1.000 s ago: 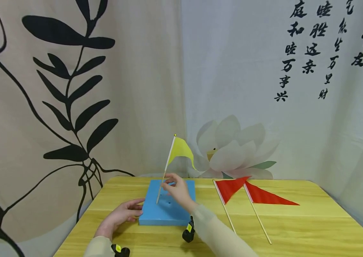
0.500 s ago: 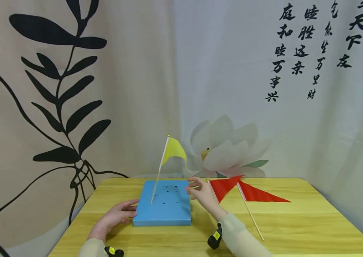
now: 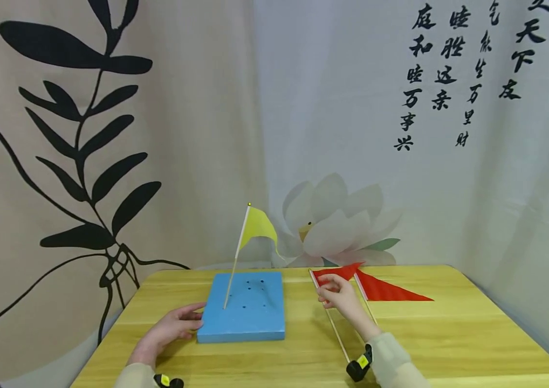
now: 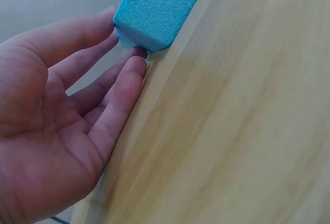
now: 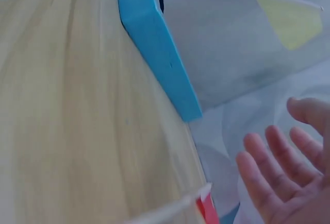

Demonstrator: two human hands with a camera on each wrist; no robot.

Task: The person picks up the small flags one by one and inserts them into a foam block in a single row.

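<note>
A blue foam block [image 3: 240,323] with several small holes lies on the table. A yellow flag [image 3: 257,226] stands in its left part, stick leaning slightly. My left hand [image 3: 170,328] rests at the block's left edge; in the left wrist view the thumb and fingertips touch the foam corner [image 4: 160,13], fingers loosely bent. My right hand [image 3: 344,302] is over the left red flag [image 3: 344,270], hiding part of its cloth and stick. In the right wrist view the right hand [image 5: 289,177] has its fingers spread apart, nothing between them.
A second red flag [image 3: 388,288] lies just right of the first, its stick partly behind the right forearm. The wooden table [image 3: 478,345] reaches back to a printed curtain [image 3: 216,134]. Black cameras sit on both wrists.
My right hand has let go of the yellow flag's stick and moved right, over the left red flag. The yellow flag stays standing in the block. My left hand stays beside the block.
</note>
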